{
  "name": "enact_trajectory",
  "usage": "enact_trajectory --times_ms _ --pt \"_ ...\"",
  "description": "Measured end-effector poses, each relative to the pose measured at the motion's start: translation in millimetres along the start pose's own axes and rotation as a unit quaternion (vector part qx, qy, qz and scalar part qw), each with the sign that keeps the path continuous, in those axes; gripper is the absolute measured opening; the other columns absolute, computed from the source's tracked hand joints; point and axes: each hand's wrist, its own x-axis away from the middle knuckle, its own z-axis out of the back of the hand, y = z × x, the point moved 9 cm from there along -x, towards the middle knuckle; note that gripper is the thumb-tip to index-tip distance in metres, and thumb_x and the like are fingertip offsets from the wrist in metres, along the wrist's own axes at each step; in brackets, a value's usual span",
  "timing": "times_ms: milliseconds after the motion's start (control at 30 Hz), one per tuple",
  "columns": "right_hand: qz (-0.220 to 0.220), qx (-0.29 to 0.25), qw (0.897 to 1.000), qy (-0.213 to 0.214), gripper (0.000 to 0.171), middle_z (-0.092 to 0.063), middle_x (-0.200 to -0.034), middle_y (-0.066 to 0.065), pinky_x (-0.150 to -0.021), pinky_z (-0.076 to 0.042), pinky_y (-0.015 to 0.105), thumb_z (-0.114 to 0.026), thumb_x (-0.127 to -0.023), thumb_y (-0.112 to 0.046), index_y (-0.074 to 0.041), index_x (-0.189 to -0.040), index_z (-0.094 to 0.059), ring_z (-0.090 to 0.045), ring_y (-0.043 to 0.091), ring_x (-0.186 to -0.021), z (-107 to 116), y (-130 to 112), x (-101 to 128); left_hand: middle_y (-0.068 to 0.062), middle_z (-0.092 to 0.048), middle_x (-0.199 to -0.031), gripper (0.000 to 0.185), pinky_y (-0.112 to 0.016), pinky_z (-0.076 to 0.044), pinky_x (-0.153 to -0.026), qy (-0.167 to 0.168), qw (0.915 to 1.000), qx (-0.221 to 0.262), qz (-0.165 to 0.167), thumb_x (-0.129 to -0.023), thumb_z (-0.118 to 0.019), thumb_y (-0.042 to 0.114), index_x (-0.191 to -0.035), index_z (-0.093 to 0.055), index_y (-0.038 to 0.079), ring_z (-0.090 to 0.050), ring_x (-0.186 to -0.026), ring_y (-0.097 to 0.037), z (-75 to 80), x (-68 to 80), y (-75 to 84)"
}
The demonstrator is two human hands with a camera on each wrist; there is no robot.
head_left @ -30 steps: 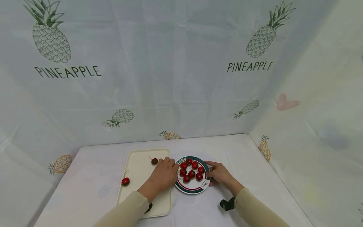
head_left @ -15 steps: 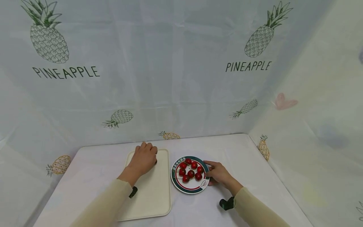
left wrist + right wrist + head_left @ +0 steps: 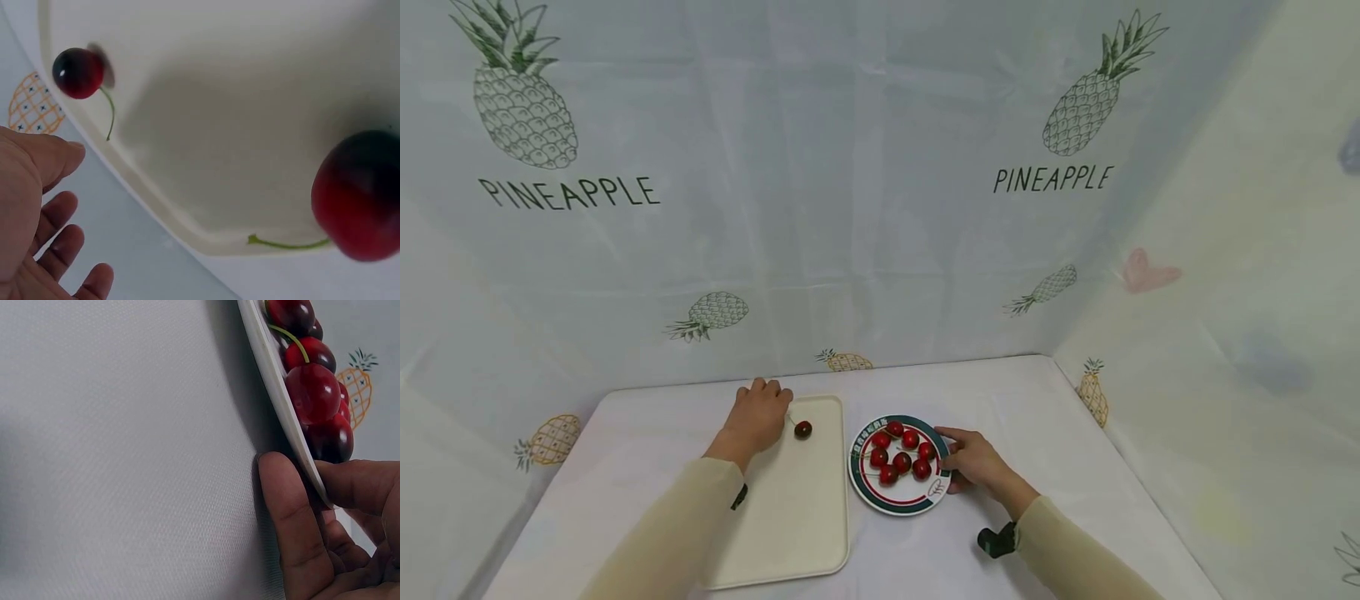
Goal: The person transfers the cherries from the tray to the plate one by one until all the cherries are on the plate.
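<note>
My left hand [image 3: 757,415] is over the far left part of a cream tray [image 3: 805,533], its fingers loosely spread and holding nothing in the left wrist view. Two dark red cherries with green stems lie on the tray: one [image 3: 78,73] near the thumb, the other [image 3: 365,195] large and close to the camera. In the head view one cherry [image 3: 802,430] shows right of this hand; the other is hidden. My right hand [image 3: 979,463] grips the right rim of a round plate [image 3: 901,506], thumb over the edge and fingers at its underside. Several red cherries [image 3: 901,462] lie on that plate.
The plate stands just right of the tray on a white-covered table [image 3: 1045,433]. Pineapple-printed cloth [image 3: 850,208] hangs behind and at both sides. A black wrist camera [image 3: 997,542] sits by the right sleeve.
My left hand has gone from beside the plate leftward across the tray to its far left. The cherry at the tray's far right, covered half a second ago, shows again. The right hand stays put.
</note>
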Motion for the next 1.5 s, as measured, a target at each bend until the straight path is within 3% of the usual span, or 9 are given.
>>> enact_trajectory --times_ms 200,433,733,933,1167,1500 --pt "0.005 0.002 1.0 -0.005 0.067 -0.062 -0.108 0.014 -0.061 -0.061 0.035 -0.076 -0.091 -0.004 -0.013 -0.154 -0.054 -0.069 0.022 -0.065 -2 2 -1 -0.013 -0.057 -0.103 0.015 -0.058 -0.041 -0.088 -0.025 0.9997 0.004 -0.003 -0.107 -0.055 0.009 -0.117 -0.065 0.004 -0.047 -0.1 -0.036 -11.9 -0.6 12.4" --pt "0.009 0.004 1.0 -0.005 0.067 -0.062 -0.107 0.014 -0.061 -0.061 0.035 -0.076 -0.092 -0.004 -0.013 -0.154 -0.054 -0.069 0.022 -0.066 -1 3 -2 -0.014 -0.058 -0.104 0.016 -0.058 -0.042 -0.088 -0.017 0.9998 -0.003 -0.013 -0.105 -0.059 0.011 -0.116 -0.068 0.004 -0.047 -0.1 -0.035 -20.0 -4.2 19.6" --pt "0.01 0.003 1.0 -0.007 0.067 -0.062 -0.108 0.015 -0.061 -0.061 0.035 -0.075 -0.092 -0.003 -0.012 -0.154 -0.053 -0.069 0.022 -0.066 -2 0 -1 -0.013 -0.056 -0.101 0.013 -0.06 -0.042 -0.09 -0.032 0.9993 -0.008 -0.017 -0.105 -0.059 0.006 -0.11 -0.07 0.008 -0.043 -0.095 -0.034 -31.0 6.5 13.2" --pt "0.009 0.004 1.0 -0.003 0.067 -0.062 -0.111 0.015 -0.061 -0.061 0.036 -0.076 -0.092 -0.003 -0.012 -0.154 -0.054 -0.069 0.023 -0.067 -2 -2 1 -0.011 -0.058 -0.102 0.012 -0.057 -0.043 -0.089 -0.023 0.9994 -0.021 -0.011 -0.101 -0.063 0.0 -0.105 -0.071 0.007 -0.046 -0.096 -0.033 -30.3 11.4 5.7" --pt "0.006 0.003 1.0 0.005 0.067 -0.061 -0.112 0.016 -0.06 -0.061 0.036 -0.076 -0.091 -0.002 -0.013 -0.153 -0.055 -0.069 0.023 -0.069 0 -1 1 -0.012 -0.06 -0.104 0.015 -0.059 -0.044 -0.091 -0.024 0.9996 -0.015 0.002 -0.101 -0.062 -0.002 -0.109 -0.072 0.006 -0.047 -0.099 -0.034 -33.1 11.3 0.1" --pt "0.01 0.01 1.0 0.008 0.067 -0.062 -0.112 0.015 -0.061 -0.061 0.036 -0.078 -0.091 -0.004 -0.012 -0.153 -0.055 -0.068 0.023 -0.068 1 -2 2 -0.013 -0.057 -0.099 0.01 -0.06 -0.044 -0.089 -0.003 0.9998 -0.017 0.003 -0.101 -0.06 -0.003 -0.106 -0.067 0.003 -0.049 -0.1 -0.035 -35.7 13.9 1.8"
